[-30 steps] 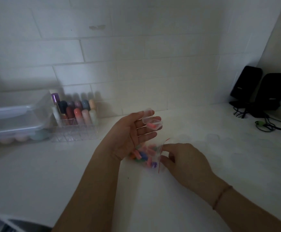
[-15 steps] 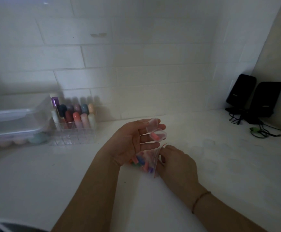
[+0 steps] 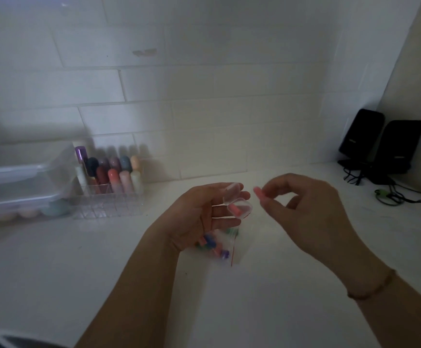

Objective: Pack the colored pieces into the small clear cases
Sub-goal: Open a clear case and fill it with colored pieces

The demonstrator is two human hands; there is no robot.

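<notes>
left hand (image 3: 199, 217) around open clear case (image 3: 238, 205) — right hand (image 3: 305, 217) pinching pink piece (image 3: 257, 191)

The scene is dim and flat, with a cool grey cast over the white counter (image 3: 267, 310) and tiled wall (image 3: 204, 84). The brightest patch falls on the far wall, upper right of centre, while the far left sinks into broad soft shadow. Bottles in the clear organizer (image 3: 109, 197) throw faint shadows onto the tiles behind (soft-edged, no hard glare anywhere). Detail is grainy and slightly smeared. Tile lines bow toward the edges from the wide lens, and the near corners darken.
</notes>
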